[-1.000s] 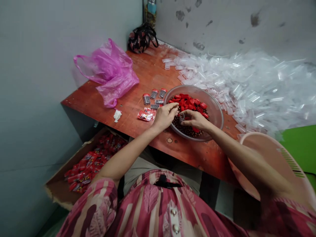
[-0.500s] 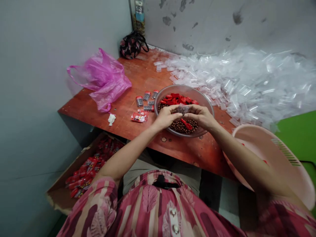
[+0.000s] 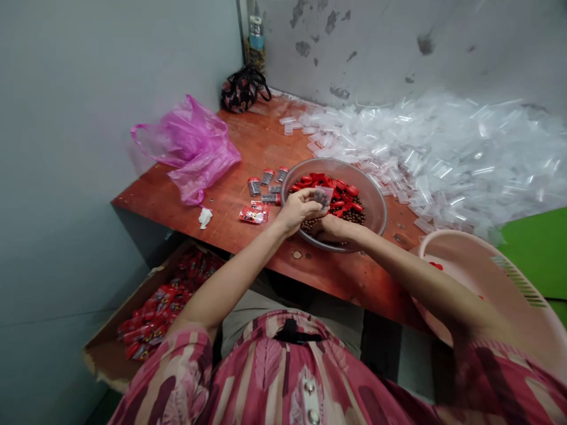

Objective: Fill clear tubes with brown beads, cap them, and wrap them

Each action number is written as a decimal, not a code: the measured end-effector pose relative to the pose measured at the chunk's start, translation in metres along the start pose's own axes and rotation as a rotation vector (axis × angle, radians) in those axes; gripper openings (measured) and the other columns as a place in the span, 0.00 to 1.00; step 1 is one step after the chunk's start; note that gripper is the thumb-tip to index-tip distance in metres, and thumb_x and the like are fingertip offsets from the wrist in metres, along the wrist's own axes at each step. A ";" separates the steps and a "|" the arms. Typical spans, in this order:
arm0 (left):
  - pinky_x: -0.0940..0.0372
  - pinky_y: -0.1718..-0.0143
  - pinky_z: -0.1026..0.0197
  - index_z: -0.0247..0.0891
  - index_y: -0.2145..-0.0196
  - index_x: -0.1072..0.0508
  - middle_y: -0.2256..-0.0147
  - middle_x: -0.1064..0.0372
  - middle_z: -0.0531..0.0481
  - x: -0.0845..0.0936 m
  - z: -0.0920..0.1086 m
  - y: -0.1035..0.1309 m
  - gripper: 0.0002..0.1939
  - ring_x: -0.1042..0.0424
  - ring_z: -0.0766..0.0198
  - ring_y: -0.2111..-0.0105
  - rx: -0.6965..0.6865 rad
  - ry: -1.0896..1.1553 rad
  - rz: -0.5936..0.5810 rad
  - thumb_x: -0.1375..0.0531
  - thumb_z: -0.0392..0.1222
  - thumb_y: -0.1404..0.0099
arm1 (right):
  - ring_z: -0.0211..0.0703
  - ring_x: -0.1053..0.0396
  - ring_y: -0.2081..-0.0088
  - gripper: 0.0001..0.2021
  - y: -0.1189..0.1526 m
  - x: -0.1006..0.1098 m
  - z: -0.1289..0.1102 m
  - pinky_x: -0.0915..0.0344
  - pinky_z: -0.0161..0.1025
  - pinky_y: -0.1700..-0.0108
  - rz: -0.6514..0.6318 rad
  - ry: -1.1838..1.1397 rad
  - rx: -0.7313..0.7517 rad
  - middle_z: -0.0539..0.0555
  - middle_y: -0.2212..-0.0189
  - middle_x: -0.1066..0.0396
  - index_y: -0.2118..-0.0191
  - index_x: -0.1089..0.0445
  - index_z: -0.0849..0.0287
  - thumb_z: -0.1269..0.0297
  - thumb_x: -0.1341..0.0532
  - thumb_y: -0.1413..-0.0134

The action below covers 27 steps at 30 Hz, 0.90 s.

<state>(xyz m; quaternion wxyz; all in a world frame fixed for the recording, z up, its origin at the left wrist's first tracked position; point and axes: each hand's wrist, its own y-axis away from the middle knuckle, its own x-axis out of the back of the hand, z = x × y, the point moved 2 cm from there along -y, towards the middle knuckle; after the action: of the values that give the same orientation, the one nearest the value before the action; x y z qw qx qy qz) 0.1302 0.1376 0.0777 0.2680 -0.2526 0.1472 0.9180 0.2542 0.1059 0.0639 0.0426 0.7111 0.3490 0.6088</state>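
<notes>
One clear container of dark beads was pinched in left hand above basin, near centre; right hand dipped toward six o'clock among brown beads, grip hidden.

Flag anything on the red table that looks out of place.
A crumpled white scrap lies near the front edge of the table, close to the pink bag; it resembles stray litter.

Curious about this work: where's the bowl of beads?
In the head view, the bowl stands on the table right of centre, beside red-topped containers at its left.
</notes>
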 end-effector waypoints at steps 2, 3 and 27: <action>0.32 0.57 0.56 0.33 0.65 0.27 0.68 0.28 0.52 0.001 -0.005 -0.002 0.15 0.29 0.66 0.68 -0.057 -0.073 -0.022 0.35 0.31 0.54 | 0.43 0.30 0.66 0.09 0.009 0.006 0.012 0.37 0.35 0.62 0.103 -0.096 -0.046 0.54 0.69 0.24 0.67 0.24 0.62 0.74 0.42 0.53; 0.33 0.57 0.56 0.33 0.65 0.27 0.68 0.27 0.51 0.002 -0.008 -0.004 0.15 0.29 0.66 0.67 -0.095 -0.124 -0.037 0.35 0.32 0.53 | 0.43 0.29 0.66 0.09 0.016 0.012 0.019 0.36 0.36 0.61 0.197 -0.171 -0.079 0.54 0.69 0.24 0.66 0.24 0.62 0.73 0.41 0.52; 0.36 0.52 0.59 0.33 0.61 0.24 0.62 0.24 0.47 0.000 -0.007 0.001 0.14 0.27 0.60 0.60 -0.301 -0.484 -0.088 0.36 0.36 0.47 | 0.45 0.25 0.61 0.12 0.074 0.077 -0.002 0.32 0.39 0.57 0.798 -0.205 0.022 0.51 0.61 0.22 0.55 0.25 0.54 0.63 0.42 0.44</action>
<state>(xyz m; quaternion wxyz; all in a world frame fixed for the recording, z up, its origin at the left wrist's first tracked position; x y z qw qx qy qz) 0.1328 0.1341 0.0720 0.2946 -0.0695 -0.0698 0.9505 0.2864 0.0913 0.1644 -0.1698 0.8481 0.0464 0.4998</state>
